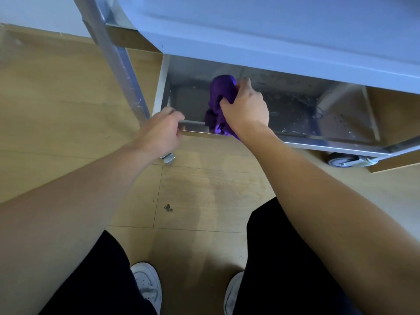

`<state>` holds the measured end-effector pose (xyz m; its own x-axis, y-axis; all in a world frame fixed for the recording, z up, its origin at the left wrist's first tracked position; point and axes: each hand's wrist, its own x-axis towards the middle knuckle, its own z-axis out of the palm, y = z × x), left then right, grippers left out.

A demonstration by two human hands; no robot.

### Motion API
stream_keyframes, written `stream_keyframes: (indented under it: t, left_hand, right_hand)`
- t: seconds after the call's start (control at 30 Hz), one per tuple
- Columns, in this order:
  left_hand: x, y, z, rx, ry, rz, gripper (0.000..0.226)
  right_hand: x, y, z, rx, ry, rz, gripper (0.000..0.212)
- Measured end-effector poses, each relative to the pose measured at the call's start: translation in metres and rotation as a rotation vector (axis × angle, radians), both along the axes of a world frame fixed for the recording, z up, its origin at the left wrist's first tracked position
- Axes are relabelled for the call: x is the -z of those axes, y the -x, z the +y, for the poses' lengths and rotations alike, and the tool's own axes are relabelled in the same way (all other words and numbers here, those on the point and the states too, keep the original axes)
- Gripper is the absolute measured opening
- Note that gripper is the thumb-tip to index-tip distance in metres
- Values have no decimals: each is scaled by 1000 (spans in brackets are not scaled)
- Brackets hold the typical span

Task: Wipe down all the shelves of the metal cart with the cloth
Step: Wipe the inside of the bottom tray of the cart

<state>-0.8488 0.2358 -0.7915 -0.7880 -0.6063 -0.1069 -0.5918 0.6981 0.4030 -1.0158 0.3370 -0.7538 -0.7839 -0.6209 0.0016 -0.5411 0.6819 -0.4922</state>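
The metal cart's bottom shelf (pixel 295 110) is a shiny steel tray low to the floor, spotted with droplets. My right hand (pixel 246 108) grips a bunched purple cloth (pixel 221 89) over the left half of that shelf, and part of the cloth hangs across the front rim. My left hand (pixel 162 130) grips the shelf's front rim (pixel 195 129) near its left corner, fingers curled over the edge. An upper shelf (pixel 272 30) overhangs and hides the back of the bottom shelf.
The cart's left upright post (pixel 118 64) rises beside my left hand. Two caster wheels (pixel 343 160) show under the front rim. Wooden floor (pixel 68 98) lies all around; my legs and white shoes (pixel 147 285) stand just in front of the cart.
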Motion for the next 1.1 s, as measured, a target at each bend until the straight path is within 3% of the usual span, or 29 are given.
stream_keyframes:
  t: [0.1,0.23,0.43,0.6,0.8,1.0,1.1]
  left_hand:
    - [8,2,-3,56,123,-61,25]
    - [29,-2,-1,82,207,-98,31]
    - [47,-10,4,27,236,63,31]
    - [59,-21,13,27,289,109,42]
    - [70,-20,24,3,269,-2,60]
    - [73,-23,26,-8,234,10,64]
    - [73,-23,26,8,234,2,67]
  right_hand:
    - [12,-6,-20,-96,-99,156,48]
    - [51,-20,-25,-399,-355,152,63]
    - [74,-20,-22,-420,-72,363,46]
    - [95,-11,-41,-572,-136,163,45]
    - [96,3,-104,-303,-127,51,46]
    - [84,-4,-70,-914,-219,95,49]
    - [81,18,-57,-761,-244,128,46]
